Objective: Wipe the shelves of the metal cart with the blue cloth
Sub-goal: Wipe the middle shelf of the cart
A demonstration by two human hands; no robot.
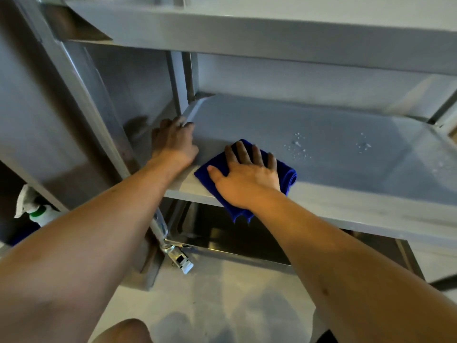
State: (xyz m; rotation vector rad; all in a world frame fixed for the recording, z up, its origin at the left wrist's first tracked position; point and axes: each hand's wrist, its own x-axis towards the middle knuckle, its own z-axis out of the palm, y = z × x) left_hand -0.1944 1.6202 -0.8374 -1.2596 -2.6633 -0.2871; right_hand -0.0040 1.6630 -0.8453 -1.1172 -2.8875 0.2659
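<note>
The metal cart fills the view, with its middle shelf [333, 154] in front of me. A folded blue cloth [288, 173] lies at the shelf's front left, partly hanging over the front edge. My right hand [244, 174] presses flat on the cloth with fingers spread. My left hand [173, 142] grips the left rim of the middle shelf, fingers curled over the raised edge. Water droplets [299, 147] dot the shelf to the right of the cloth, with a smaller patch of droplets [363, 144] further right.
The top shelf [247, 33] overhangs above. The bottom shelf [235, 238] sits dark below, with a caster brake [180, 258] at its front left corner. A spray bottle with a green collar [39, 214] stands at the far left. A steel panel [74, 120] flanks the cart.
</note>
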